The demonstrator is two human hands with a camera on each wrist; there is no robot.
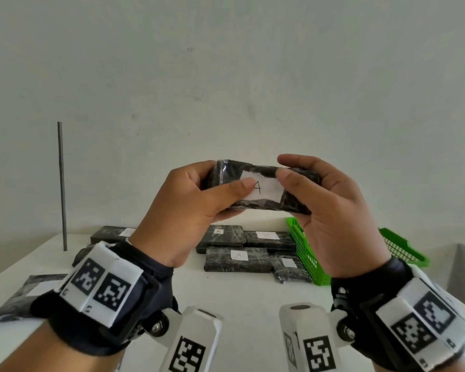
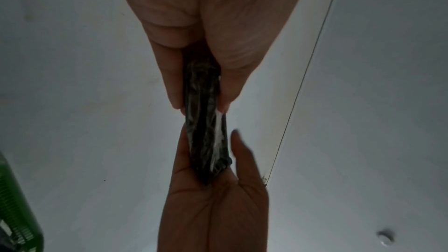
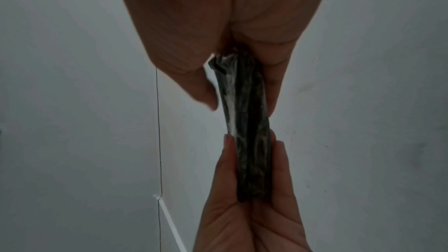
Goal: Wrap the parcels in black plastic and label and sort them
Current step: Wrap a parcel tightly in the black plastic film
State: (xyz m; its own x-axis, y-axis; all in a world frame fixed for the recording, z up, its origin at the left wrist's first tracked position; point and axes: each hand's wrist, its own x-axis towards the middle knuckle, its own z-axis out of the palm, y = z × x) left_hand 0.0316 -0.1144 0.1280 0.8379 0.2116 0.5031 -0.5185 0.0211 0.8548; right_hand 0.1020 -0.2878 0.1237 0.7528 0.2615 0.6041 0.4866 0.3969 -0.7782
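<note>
Both hands hold a black-wrapped parcel [image 1: 255, 202] up in front of the wall, above the table. A white label [image 1: 266, 187] marked "A" lies on its near face. My left hand [image 1: 196, 202] grips the parcel's left end, with the thumb pressing on the label's left edge. My right hand [image 1: 320, 200] grips the right end, thumb on the label's right edge. In the left wrist view the parcel [image 2: 206, 122] shows edge-on between both hands. The right wrist view shows the parcel [image 3: 247, 122] the same way.
Several labelled black parcels [image 1: 239, 260] lie on the white table [image 1: 234, 296] under the hands. A green plastic basket [image 1: 306, 253] stands at the right. Another black parcel [image 1: 30, 291] lies at the left edge. A thin dark rod [image 1: 62, 186] stands upright at the far left.
</note>
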